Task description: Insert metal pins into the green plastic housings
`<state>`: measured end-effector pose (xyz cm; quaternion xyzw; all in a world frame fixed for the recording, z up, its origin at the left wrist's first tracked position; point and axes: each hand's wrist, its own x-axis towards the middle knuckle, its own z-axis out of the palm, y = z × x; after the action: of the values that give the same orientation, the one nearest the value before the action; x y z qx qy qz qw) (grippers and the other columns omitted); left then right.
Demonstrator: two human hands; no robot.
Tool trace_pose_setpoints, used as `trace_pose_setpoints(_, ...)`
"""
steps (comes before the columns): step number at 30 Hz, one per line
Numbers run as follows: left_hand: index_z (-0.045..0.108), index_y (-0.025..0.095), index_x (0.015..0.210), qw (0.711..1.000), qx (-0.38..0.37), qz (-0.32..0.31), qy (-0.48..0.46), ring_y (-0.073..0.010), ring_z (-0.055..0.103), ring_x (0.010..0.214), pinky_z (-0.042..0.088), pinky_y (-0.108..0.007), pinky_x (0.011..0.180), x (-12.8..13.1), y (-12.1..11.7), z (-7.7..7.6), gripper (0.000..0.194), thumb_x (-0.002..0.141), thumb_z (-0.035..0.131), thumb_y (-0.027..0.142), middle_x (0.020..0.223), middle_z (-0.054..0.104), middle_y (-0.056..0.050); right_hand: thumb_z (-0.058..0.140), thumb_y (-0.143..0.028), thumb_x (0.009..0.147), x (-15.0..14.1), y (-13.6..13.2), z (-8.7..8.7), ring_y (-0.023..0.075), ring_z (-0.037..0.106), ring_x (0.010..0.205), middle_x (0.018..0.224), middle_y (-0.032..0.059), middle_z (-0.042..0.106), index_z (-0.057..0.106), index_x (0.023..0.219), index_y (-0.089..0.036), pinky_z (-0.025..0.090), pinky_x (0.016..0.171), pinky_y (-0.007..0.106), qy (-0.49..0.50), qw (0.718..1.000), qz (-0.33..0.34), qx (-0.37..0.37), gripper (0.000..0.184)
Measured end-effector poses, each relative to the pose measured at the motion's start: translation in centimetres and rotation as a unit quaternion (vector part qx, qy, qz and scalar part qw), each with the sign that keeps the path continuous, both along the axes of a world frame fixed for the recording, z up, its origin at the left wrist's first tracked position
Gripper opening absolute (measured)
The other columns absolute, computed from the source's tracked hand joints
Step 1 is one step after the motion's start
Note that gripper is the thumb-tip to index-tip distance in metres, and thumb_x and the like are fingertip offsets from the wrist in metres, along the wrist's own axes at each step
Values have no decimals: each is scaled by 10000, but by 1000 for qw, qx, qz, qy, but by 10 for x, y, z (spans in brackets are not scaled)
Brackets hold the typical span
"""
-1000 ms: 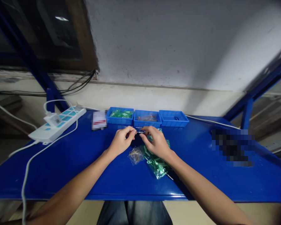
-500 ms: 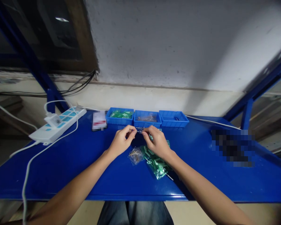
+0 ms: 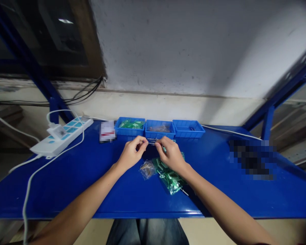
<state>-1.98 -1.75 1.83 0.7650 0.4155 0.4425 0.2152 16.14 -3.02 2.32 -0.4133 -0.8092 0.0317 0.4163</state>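
One clear bag, perhaps pins inside

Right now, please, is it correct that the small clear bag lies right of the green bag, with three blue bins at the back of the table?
Not quite: the head view shows the small clear bag lying left of the green bag, with three blue bins at the back of the table.
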Motion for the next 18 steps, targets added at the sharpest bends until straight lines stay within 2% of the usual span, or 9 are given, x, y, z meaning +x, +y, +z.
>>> trace_pose_setpoints(4, 552, 183, 746, 1000, 10, 6, 12, -115, 568, 577, 419, -211, 586, -1, 2, 0, 229, 899, 434, 306, 596, 585, 22, 469, -290, 893, 0, -1, 0, 186, 563, 742, 780, 46, 577, 544, 994, -194, 444, 677, 300, 8, 1000, 9, -3, 158)
trace_pose_setpoints(8, 537, 181, 668, 1000, 10, 9, 18, -123, 585, 603, 419, -213, 596, -2, 3, -1, 295, 907, 419, 308, 598, 597, 11, 435, -238, 905, 0, 0, -1, 180, 555, 737, 803, 54, 578, 537, 924, -198, 440, 665, 292, -1, 1000, 22, -1, 111)
trace_pose_setpoints(10, 547, 180, 693, 1000, 7, 4, 18, -122, 585, 605, 418, -215, 606, -2, 3, -1, 285, 911, 414, 305, 603, 599, 12, 414, -225, 913, 0, 1, -1, 179, 552, 731, 803, 58, 580, 532, 892, -195, 435, 657, 290, -5, 1000, 23, -1, 123)
trace_pose_setpoints(14, 561, 183, 910, 1000, 1, -12, 5, -120, 587, 607, 419, -213, 604, -1, 1, 0, 151, 885, 477, 305, 633, 606, 24, 392, -233, 925, 0, 2, -2, 178, 537, 693, 762, 55, 575, 532, 855, -194, 419, 630, 290, -8, 1000, -2, 3, 161)
trace_pose_setpoints(18, 554, 183, 858, 1000, 4, -10, 13, -118, 576, 591, 406, -210, 579, -1, 0, -1, 149, 883, 479, 309, 622, 590, 24, 388, -248, 931, 1, 1, -1, 177, 542, 700, 749, 50, 572, 533, 840, -193, 417, 645, 290, -9, 1000, -6, -1, 180)
